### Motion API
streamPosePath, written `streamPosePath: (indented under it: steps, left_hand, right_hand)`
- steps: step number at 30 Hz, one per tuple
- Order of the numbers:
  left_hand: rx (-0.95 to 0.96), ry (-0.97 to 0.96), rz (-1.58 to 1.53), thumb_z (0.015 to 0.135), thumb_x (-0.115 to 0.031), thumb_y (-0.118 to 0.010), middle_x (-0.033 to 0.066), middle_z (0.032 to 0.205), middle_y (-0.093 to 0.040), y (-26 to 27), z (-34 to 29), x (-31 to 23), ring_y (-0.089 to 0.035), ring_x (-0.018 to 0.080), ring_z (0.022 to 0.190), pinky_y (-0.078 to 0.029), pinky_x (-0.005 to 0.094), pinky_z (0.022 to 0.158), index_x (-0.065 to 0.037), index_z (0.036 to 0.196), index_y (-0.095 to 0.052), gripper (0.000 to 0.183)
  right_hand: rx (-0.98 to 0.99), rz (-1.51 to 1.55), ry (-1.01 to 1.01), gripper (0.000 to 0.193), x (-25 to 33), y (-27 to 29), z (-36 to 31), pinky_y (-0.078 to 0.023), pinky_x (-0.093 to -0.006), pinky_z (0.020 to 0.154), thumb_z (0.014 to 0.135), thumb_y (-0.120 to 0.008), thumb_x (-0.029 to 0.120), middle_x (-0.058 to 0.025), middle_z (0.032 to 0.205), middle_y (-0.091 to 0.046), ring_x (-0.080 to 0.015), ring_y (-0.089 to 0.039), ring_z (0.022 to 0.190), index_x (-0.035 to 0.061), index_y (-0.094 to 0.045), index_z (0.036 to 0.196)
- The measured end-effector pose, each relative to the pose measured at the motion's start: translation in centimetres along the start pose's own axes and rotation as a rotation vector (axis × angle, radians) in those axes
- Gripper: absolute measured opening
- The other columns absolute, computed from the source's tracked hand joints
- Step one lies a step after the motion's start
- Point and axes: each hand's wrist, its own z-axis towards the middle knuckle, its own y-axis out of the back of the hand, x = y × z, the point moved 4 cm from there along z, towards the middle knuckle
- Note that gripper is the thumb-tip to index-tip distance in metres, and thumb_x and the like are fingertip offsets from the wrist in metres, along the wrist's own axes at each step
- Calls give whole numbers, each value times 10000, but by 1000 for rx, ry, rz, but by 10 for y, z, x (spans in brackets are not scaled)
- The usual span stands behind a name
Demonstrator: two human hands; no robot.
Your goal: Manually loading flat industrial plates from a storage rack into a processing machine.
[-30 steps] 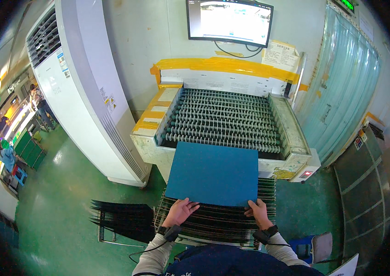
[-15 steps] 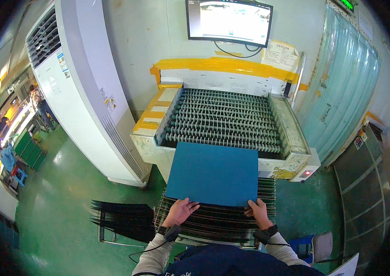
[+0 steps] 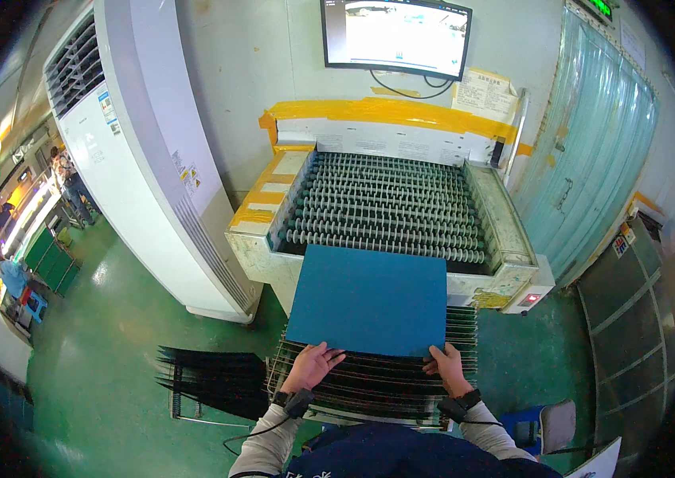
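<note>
We hold the blue panel (left hand and right hand pinched nearly closed), not yet across the roller conveyor.

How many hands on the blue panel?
2: left hand at the near edge of the blue panel, toward its left; right hand at its near-right corner. Its underside is hidden.

So I'm looking at a flat blue panel held along its near edge, left hand by one corner, right hand by the other. Straight ahead of both hands there's a roller machine. Wire rack right below the hands, dark sheets fanned out left of the left hand, lit monitor on the wall way beyond them.
</note>
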Motion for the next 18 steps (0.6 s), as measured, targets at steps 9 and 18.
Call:
streamPosePath:
  steps: [9, 18]
  left_hand:
    - [-9, 4, -30, 1001, -69, -506, 153, 1167, -643, 10, 3, 2, -612, 356, 1121, -473, 534, 1037, -6, 1108, -593, 151]
    - [-18, -2, -14, 1001, -71, -509, 150, 1158, -646, 3, 1, 0, -614, 355, 1115, -478, 532, 1029, -9, 1101, -591, 144]
  right_hand:
    - [0, -3, -6, 249, 5, -2, -3, -544, -316, 512, 980, -595, 247, -125, 829, -680, -203, -672, 587, 28, -571, 1096]
    - [1, -9, -8, 256, 3, -1, -1, -538, -316, 509, 977, -602, 245, -134, 833, -683, -209, -671, 591, 26, -567, 1106]
